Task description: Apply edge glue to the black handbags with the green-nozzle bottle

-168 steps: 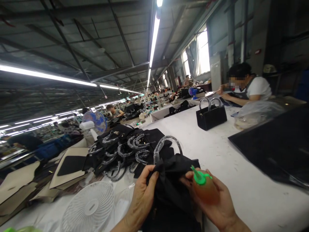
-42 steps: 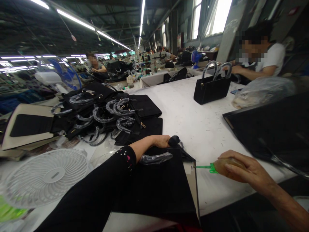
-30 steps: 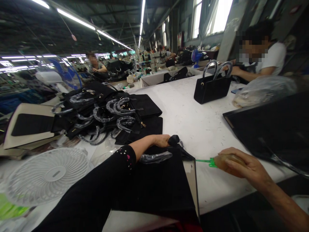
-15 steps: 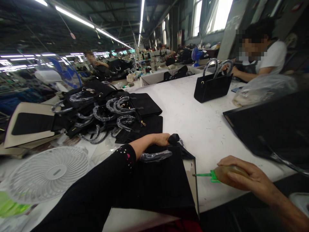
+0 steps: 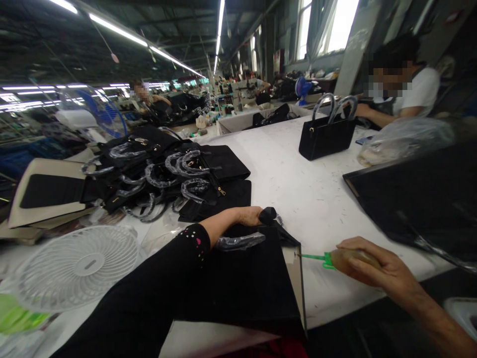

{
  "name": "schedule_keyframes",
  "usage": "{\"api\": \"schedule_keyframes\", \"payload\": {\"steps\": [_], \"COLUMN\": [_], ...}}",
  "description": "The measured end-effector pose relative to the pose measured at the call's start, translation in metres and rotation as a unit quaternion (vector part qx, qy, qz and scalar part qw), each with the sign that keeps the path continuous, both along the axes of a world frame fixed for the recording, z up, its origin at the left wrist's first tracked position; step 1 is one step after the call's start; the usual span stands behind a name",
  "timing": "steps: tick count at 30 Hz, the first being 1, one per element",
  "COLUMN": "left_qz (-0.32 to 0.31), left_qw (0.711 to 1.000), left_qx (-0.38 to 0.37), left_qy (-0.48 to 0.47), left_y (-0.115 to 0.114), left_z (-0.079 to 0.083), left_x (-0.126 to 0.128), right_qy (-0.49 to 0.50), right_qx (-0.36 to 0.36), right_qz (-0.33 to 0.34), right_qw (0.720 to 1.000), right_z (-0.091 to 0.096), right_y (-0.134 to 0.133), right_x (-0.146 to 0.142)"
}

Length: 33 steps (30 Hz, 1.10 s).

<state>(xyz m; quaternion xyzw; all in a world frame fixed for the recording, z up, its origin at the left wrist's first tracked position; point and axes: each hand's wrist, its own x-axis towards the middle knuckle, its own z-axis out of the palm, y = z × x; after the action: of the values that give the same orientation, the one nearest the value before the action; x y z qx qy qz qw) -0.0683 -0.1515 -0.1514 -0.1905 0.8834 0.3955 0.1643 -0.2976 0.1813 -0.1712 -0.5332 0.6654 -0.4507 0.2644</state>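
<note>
A black handbag (image 5: 253, 283) lies flat on the white table (image 5: 309, 199) in front of me. My left hand (image 5: 248, 217), at the end of a black sleeve, grips the bag's top edge by its plastic-wrapped handle (image 5: 240, 242). My right hand (image 5: 372, 266) is closed round a brownish squeeze bottle (image 5: 352, 259) with a green nozzle (image 5: 315, 257). The nozzle tip points at the bag's pale side panel (image 5: 296, 278).
A heap of black handbags with wrapped handles (image 5: 175, 174) lies at the left. A white fan (image 5: 76, 266) lies face-up at the near left, a blue fan (image 5: 99, 114) behind it. One upright handbag (image 5: 327, 136) stands before a seated person (image 5: 400, 89). A black sheet (image 5: 421, 194) lies right.
Since the earliest frame the bag has been laid flat and my left hand holds its top edge. In the last second my right hand shifts the nozzle slightly along the bag's side panel.
</note>
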Motion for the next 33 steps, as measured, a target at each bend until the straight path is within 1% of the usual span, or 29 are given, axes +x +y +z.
{"api": "schedule_keyframes", "payload": {"steps": [3, 4, 5, 7, 8, 9, 12, 13, 14, 17, 18, 19, 22, 23, 24, 26, 27, 28, 31, 32, 33], "left_qz": [0.001, 0.001, 0.003, 0.005, 0.005, 0.005, 0.005, 0.005, 0.006, 0.006, 0.006, 0.006, 0.006, 0.006, 0.005, 0.004, 0.004, 0.004, 0.005, 0.005, 0.005], "left_qw": [1.000, 1.000, 1.000, 1.000, 1.000, 1.000, 1.000, 1.000, 1.000, 1.000, 1.000, 1.000, 1.000, 1.000, 1.000, 1.000, 1.000, 1.000, 1.000, 1.000, 1.000], "left_qx": [-0.001, -0.002, -0.003, -0.004, -0.003, -0.002, 0.000, -0.001, -0.002, -0.003, -0.003, -0.002, 0.001, 0.001, 0.002, 0.004, 0.004, 0.004, 0.000, -0.001, -0.002], "left_qy": [0.000, 0.001, 0.002, 0.002, 0.001, -0.001, 0.000, 0.001, 0.002, 0.006, 0.006, 0.006, 0.009, 0.011, 0.014, 0.018, 0.018, 0.018, 0.016, 0.016, 0.017], "left_y": [0.001, 0.001, 0.001, 0.001, 0.002, 0.002, 0.003, 0.003, 0.003, 0.003, 0.003, 0.002, 0.003, 0.003, 0.003, 0.004, 0.004, 0.004, 0.004, 0.003, 0.003], "left_z": [0.000, 0.001, 0.001, 0.003, 0.003, 0.004, 0.005, 0.005, 0.005, 0.005, 0.004, 0.004, 0.004, 0.004, 0.005, 0.006, 0.006, 0.006, 0.006, 0.005, 0.005], "left_x": [0.000, 0.001, 0.001, 0.001, 0.001, 0.001, 0.001, 0.001, 0.001, 0.001, 0.001, 0.001, 0.001, 0.001, 0.001, 0.002, 0.002, 0.002, 0.002, 0.002, 0.002], "right_qy": [0.001, 0.002, 0.003, 0.010, 0.014, 0.015, 0.003, 0.001, 0.003, 0.021, 0.024, 0.023, 0.008, 0.004, 0.003, 0.013, 0.017, 0.016, -0.011, -0.014, -0.009], "right_qx": [0.024, 0.024, 0.016, -0.005, -0.005, 0.000, 0.025, 0.025, 0.016, -0.014, -0.017, -0.013, 0.010, 0.006, -0.005, -0.023, -0.021, -0.012, 0.018, 0.017, 0.010], "right_qz": [0.085, 0.094, 0.082, 0.026, 0.014, 0.021, 0.096, 0.102, 0.085, -0.003, -0.014, -0.004, 0.076, 0.081, 0.066, 0.017, 0.004, 0.011, 0.065, 0.069, 0.058], "right_qw": [0.996, 0.995, 0.997, 1.000, 1.000, 1.000, 0.995, 0.995, 0.996, 1.000, 0.999, 1.000, 0.997, 0.997, 0.998, 1.000, 1.000, 1.000, 0.998, 0.997, 0.998], "right_z": [0.003, 0.003, 0.003, 0.002, 0.002, 0.001, 0.001, 0.001, 0.000, -0.001, -0.001, 0.000, 0.004, 0.006, 0.008, 0.010, 0.011, 0.011, 0.010, 0.009, 0.008], "right_y": [0.003, 0.004, 0.005, 0.007, 0.007, 0.008, 0.010, 0.010, 0.010, 0.010, 0.011, 0.011, 0.013, 0.013, 0.013, 0.013, 0.013, 0.014, 0.017, 0.018, 0.018], "right_x": [0.001, 0.002, 0.003, 0.004, 0.004, 0.004, 0.003, 0.003, 0.003, 0.006, 0.007, 0.008, 0.011, 0.012, 0.012, 0.013, 0.014, 0.015, 0.017, 0.017, 0.017]}}
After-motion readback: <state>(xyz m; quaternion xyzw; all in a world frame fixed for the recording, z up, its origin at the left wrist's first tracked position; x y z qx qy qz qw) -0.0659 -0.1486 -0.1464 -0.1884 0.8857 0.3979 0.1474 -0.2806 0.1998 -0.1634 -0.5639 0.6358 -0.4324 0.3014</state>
